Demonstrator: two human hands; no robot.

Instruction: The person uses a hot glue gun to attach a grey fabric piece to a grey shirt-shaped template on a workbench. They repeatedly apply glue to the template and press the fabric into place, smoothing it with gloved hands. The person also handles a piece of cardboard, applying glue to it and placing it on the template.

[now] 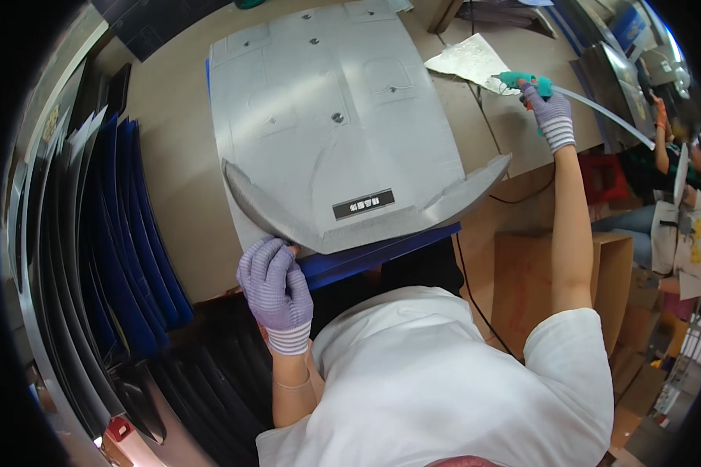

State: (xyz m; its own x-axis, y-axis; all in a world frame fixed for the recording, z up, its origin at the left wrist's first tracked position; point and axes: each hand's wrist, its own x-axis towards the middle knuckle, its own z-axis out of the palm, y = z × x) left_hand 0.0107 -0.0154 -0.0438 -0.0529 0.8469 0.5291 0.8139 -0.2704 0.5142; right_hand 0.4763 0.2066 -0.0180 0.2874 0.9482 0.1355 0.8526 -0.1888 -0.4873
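In front of me a large silver-grey panel (pixel 288 140) lies on the table, with several small studs or holes and a black label near its near end. A curved grey strip (pixel 463 196) runs along that end with its tips angled up. My left hand (pixel 275 284), in a purple knit glove, is closed beside the panel's near left corner; its fingers are curled together and what they hold, if anything, is hidden. Out to the right, my gloved right hand (pixel 549 109) grips a teal glue gun (pixel 514 79). A white glue stick (pixel 607 117) trails from its back, and its nozzle hangs over a pale, crumpled sheet (pixel 471 62).
Black and blue panels (pixel 125 233) stand stacked upright at the left. Blue material (pixel 382 255) shows under the panel's near edge. A cardboard box (pixel 522 288) sits by my right side, with a red crate (pixel 602 177) beyond it. Other people are at the far right.
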